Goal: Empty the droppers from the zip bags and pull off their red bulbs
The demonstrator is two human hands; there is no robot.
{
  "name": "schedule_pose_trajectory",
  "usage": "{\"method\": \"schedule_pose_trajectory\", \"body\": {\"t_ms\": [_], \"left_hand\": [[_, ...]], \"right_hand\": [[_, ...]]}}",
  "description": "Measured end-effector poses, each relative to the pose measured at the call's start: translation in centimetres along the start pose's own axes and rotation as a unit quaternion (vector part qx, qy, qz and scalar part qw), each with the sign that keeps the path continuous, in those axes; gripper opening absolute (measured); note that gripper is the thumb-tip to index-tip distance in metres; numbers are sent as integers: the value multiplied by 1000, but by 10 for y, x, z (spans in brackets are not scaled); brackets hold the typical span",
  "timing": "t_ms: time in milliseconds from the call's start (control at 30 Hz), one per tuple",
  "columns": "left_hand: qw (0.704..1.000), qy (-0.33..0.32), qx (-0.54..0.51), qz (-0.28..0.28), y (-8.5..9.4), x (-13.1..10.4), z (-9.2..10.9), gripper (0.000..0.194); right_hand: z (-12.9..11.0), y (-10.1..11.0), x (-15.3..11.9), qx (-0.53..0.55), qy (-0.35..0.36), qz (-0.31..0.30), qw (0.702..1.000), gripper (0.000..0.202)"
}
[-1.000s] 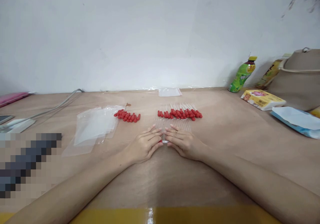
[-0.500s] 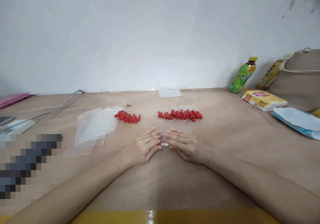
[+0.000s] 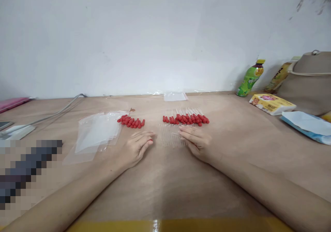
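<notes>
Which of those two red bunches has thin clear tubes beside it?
The right bunch, just beyond the right hand: clear tubes lie alongside it, whereas the left bunch is by the plastic bags.

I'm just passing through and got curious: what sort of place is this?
It looks like a worktable against a wall, perhaps in a small workshop, though I can't be sure. Red bulbs, clear tubes and plastic bags lie in groups on it.
</notes>
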State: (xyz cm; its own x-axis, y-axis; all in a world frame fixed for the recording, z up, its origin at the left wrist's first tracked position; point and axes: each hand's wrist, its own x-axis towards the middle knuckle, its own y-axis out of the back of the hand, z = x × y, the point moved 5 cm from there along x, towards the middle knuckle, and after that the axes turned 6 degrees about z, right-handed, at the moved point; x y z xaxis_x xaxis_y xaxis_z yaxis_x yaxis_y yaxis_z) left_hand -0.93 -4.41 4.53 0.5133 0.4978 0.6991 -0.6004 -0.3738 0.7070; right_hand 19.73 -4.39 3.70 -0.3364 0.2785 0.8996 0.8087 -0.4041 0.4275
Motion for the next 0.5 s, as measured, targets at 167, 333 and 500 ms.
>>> {"method": "schedule_pose_trajectory", "body": {"t_ms": [167,333,500], "left_hand": [[993,61,50,87,16,10,-18,18],[957,223,140,118,48,16,-73,27],[901,396,169,54,74,1,-142,36]], "right_hand": [[-4,-8,1,-69,-18,-39,997,23],[-1,-12,2,-73,-32,-75,994,37],[-1,-12,11,-33,-57,-34,997,16]]}}
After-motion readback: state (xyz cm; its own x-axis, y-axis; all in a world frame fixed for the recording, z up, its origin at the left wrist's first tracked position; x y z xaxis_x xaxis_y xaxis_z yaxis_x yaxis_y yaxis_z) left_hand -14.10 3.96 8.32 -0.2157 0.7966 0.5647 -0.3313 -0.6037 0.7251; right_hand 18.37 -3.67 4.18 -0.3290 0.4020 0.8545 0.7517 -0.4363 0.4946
